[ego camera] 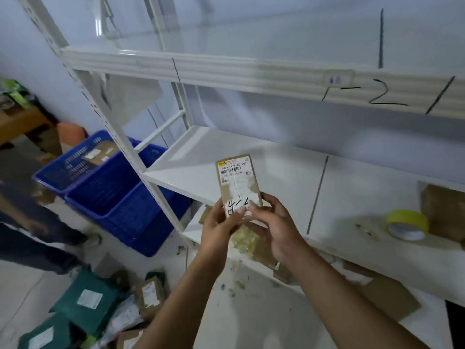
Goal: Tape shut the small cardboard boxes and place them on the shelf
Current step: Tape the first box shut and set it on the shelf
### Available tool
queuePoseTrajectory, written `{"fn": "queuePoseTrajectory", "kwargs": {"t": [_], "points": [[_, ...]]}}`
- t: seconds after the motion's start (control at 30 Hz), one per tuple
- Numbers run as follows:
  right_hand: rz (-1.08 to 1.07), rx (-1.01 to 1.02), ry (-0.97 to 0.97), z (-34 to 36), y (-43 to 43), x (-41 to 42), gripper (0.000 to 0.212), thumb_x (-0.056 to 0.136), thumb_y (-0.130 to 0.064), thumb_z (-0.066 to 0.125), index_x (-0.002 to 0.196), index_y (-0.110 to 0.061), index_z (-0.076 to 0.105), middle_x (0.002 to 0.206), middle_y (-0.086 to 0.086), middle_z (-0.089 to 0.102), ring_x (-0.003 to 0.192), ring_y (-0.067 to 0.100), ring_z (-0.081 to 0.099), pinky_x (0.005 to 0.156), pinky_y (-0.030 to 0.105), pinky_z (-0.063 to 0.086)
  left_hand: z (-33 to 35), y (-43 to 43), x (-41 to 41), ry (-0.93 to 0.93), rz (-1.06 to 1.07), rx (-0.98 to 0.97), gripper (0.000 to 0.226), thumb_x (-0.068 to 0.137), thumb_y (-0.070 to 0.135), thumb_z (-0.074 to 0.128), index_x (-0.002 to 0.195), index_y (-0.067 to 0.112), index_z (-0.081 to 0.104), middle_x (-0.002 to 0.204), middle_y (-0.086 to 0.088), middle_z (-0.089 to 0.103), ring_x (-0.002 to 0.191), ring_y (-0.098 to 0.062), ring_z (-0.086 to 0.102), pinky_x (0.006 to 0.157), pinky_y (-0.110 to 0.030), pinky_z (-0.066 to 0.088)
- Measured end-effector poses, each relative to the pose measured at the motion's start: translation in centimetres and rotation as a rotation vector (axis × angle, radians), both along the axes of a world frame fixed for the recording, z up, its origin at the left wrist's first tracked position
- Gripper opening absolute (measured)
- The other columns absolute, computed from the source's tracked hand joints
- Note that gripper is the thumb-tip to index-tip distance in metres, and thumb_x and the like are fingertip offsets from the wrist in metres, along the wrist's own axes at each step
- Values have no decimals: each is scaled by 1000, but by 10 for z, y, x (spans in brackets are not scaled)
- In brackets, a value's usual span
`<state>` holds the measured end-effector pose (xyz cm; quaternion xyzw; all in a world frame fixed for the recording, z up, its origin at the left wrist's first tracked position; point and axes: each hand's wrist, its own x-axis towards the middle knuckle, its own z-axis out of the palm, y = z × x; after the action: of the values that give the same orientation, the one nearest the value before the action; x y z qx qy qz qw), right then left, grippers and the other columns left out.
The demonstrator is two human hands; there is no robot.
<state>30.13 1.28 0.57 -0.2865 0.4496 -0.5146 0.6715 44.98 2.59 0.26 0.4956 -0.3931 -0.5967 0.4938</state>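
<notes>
I hold a small flat cardboard box (237, 180) upright in front of the white shelf (276, 162). It carries a barcode label and handwritten black marks near its lower end. My left hand (221, 222) grips its lower left edge and my right hand (273, 226) grips its lower right edge. A roll of yellow tape (407, 224) lies on the shelf board to the right. Behind the tape stands another brown box (444, 210).
Blue plastic crates (113, 192) sit on the floor to the left, one with a parcel inside. Green bags (88, 301) and small boxes (151, 295) litter the floor at the bottom left. A person's legs (30, 222) stand at the left. Flattened cardboard (382, 293) lies on the lower shelf.
</notes>
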Motion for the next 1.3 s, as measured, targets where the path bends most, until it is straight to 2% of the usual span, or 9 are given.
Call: {"fn": "queuePoseTrajectory", "kwargs": {"t": [0.1,0.23,0.4,0.53,0.73,0.9,1.0,1.13,1.3], "points": [[64,-48,166,-3,-14,33,62,85,-22,82,140,-35,56,114,5,78,96,23,79,77,33,63,-1,-10,41,-49,-8,-20,46,101,24,71,146,24,60,128,-4,76,119,-29,73,104,-47,57],[120,-126,263,-1,-37,73,74,80,-41,80,141,-63,46,122,-6,74,105,17,77,85,40,64,2,-31,88,-125,-17,-61,53,103,38,68,152,37,48,124,7,77,114,-20,76,94,-38,64],[166,-147,258,4,-71,98,52,91,-40,73,138,-55,55,120,-5,77,105,18,77,75,35,63,4,-66,121,-93,-84,-72,46,107,46,56,152,42,51,133,10,73,117,-15,73,89,-30,62],[181,-132,281,2,-104,105,36,95,-41,71,129,-52,63,117,-6,78,104,18,77,74,33,63,-4,-98,128,-56,-86,-46,48,108,42,55,155,35,49,138,4,71,123,-21,71,104,-47,58],[197,-103,367,-6,-164,116,55,90,-48,76,141,-49,54,116,-5,78,104,16,77,85,46,65,-15,-154,134,-98,74,0,37,106,40,60,140,27,60,127,-5,75,117,-26,72,100,-46,57],[219,-61,422,-11,-208,127,54,86,-57,75,136,-54,55,111,-2,77,82,19,79,78,44,67,-19,-197,148,-141,81,26,36,105,43,60,137,27,61,124,-4,75,115,-23,72,98,-43,59],[228,-33,451,-17,-231,137,57,86,-58,73,138,-54,53,114,0,74,60,10,66,75,44,67,-23,-219,158,-187,89,31,34,102,51,61,131,32,62,121,1,75,109,-16,73,93,-38,59],[231,28,520,-24,-255,156,58,90,-55,68,144,-46,50,122,0,70,55,12,54,68,39,66,-35,-240,171,-226,119,60,38,100,58,60,122,27,59,113,1,74,101,-16,73,87,-35,57],[175,177,478,-35,-292,188,40,94,-41,66,132,-34,55,105,7,72,52,18,55,53,29,50,-52,-278,196,-254,50,89,34,105,53,56,120,23,60,110,-1,75,101,-22,73,85,-39,56]]}}
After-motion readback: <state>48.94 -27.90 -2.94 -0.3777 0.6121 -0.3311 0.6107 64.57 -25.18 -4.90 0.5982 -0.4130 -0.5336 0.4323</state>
